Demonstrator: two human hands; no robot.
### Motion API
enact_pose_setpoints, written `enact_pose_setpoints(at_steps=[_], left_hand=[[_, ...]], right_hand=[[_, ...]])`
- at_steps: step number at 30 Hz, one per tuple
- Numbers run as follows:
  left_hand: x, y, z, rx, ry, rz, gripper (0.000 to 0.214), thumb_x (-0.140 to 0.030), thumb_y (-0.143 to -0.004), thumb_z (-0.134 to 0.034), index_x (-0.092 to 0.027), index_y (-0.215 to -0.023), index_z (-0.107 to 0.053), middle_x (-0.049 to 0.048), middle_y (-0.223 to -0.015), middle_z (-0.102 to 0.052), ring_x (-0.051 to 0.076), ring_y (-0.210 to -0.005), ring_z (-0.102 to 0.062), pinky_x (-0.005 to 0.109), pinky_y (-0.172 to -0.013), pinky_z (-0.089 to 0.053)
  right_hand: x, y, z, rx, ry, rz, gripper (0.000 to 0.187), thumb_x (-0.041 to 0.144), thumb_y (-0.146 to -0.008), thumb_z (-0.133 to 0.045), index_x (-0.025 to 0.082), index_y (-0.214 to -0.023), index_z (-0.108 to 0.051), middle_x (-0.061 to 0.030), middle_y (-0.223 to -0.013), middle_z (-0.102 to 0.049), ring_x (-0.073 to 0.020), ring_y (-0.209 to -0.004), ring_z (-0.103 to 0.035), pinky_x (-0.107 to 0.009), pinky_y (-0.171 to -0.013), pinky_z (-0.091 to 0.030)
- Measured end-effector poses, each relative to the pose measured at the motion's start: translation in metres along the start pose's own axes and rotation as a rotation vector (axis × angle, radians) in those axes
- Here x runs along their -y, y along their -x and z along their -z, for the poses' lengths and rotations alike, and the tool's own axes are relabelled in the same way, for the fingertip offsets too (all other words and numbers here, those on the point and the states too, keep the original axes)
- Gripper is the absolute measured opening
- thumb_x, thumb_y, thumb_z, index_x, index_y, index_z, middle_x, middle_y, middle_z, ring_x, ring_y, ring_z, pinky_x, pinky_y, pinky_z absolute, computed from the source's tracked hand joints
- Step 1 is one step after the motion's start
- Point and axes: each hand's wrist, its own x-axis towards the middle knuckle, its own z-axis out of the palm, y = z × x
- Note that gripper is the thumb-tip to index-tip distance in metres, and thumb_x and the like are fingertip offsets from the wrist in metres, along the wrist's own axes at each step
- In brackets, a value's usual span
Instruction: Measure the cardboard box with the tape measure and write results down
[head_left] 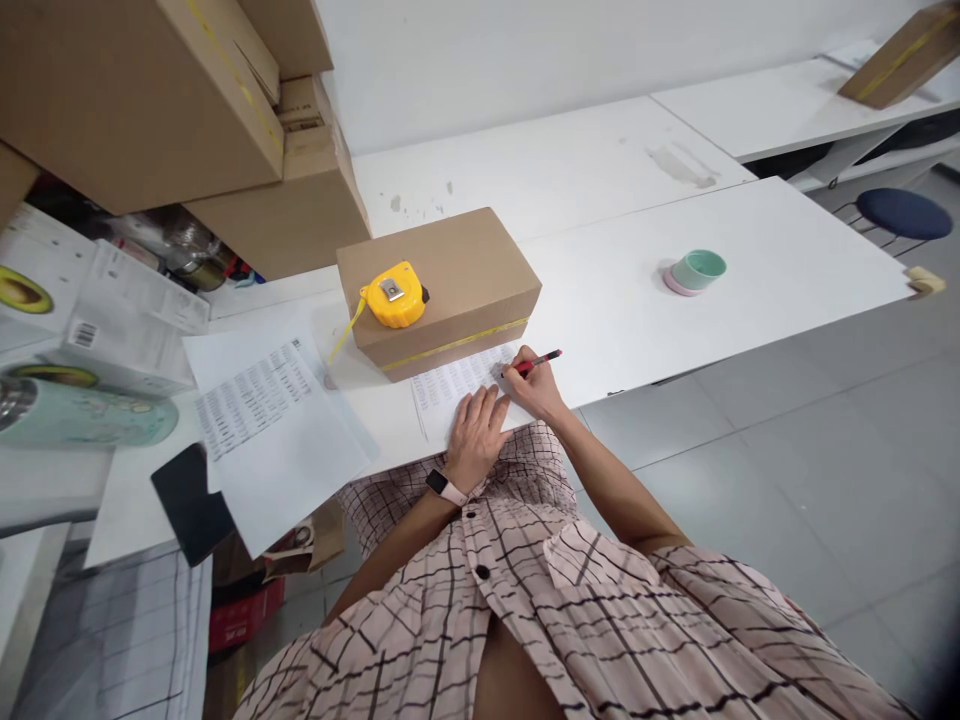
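My right hand (534,385) grips a red and black pen (541,362), its lower end at a printed sheet (442,388) near the table's front edge. Flat on the same sheet lies my left hand (478,432), fingers stretched out, a watch on its wrist. Just beyond the sheet stands a closed cardboard box (465,262) with a yellow strip along its side, covering the sheet's far part. On top of the box rests a yellow tape measure (395,295), a short length of its tape hanging over the left edge.
Left of me lie more printed papers (262,400), a dark flat object (191,505) and a mint-green bottle (90,410). Large cardboard boxes (300,190) are stacked at the back left. A green cup (699,270) stands on the white table (622,300); a blue stool (904,213) is far right.
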Motion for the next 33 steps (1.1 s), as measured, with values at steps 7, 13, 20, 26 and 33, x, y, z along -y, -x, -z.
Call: enact_pose_setpoints(at_steps=[7, 13, 20, 26, 33], left_hand=[[0.0, 0.001, -0.002, -0.014, -0.002, -0.006, 0.055, -0.043, -0.103, -0.044, -0.013, -0.15, -0.047, 0.0139, -0.16, -0.044, 0.029, -0.149, -0.038, 0.047, -0.125, -0.028], [0.001, 0.001, -0.001, -0.013, 0.0, -0.008, 0.055, -0.042, -0.102, -0.047, -0.013, -0.149, -0.047, 0.0146, -0.16, -0.043, 0.029, -0.149, -0.038, 0.048, -0.125, -0.027], [0.001, 0.002, -0.004, -0.033, 0.096, 0.0, 0.053, -0.04, -0.099, -0.055, -0.014, -0.145, -0.052, 0.0147, -0.156, -0.049, 0.031, -0.146, -0.043, 0.05, -0.123, -0.032], [0.019, -0.012, 0.061, -0.514, 0.353, 0.085, 0.034, -0.03, -0.097, -0.058, -0.02, -0.13, -0.06, 0.0136, -0.136, -0.064, 0.027, -0.134, -0.055, 0.047, -0.113, -0.044], [0.101, -0.071, 0.136, -0.73, 0.298, 0.396, 0.06, -0.035, -0.081, -0.074, -0.019, -0.135, -0.053, 0.0171, -0.145, -0.055, 0.036, -0.14, -0.044, 0.056, -0.118, -0.033]], right_hand=[[-0.002, 0.0, 0.001, 0.001, 0.005, 0.018, 0.022, 0.024, -0.078, -0.061, 0.024, -0.067, -0.042, 0.0058, -0.057, -0.039, -0.0124, -0.056, -0.036, -0.029, -0.056, -0.03], [-0.001, 0.003, 0.001, -0.091, -0.011, 0.028, 0.024, 0.028, -0.084, -0.061, 0.025, -0.07, -0.041, 0.0052, -0.061, -0.04, -0.0133, -0.058, -0.037, -0.03, -0.057, -0.032], [-0.019, 0.003, 0.04, -0.161, 0.435, 0.235, 0.016, 0.026, -0.094, -0.052, 0.023, -0.108, -0.059, -0.0097, -0.104, -0.058, -0.0239, -0.09, -0.055, -0.036, -0.074, -0.043], [-0.032, -0.005, 0.057, -0.068, 0.96, 0.257, 0.039, 0.008, -0.089, -0.044, 0.019, -0.12, -0.066, -0.0154, -0.11, -0.061, -0.0293, -0.097, -0.048, -0.041, -0.081, -0.04], [-0.042, -0.005, 0.053, -0.159, 0.861, 0.296, 0.052, 0.001, -0.082, -0.039, 0.018, -0.125, -0.063, -0.0143, -0.106, -0.063, -0.0282, -0.098, -0.051, -0.041, -0.088, -0.045]])
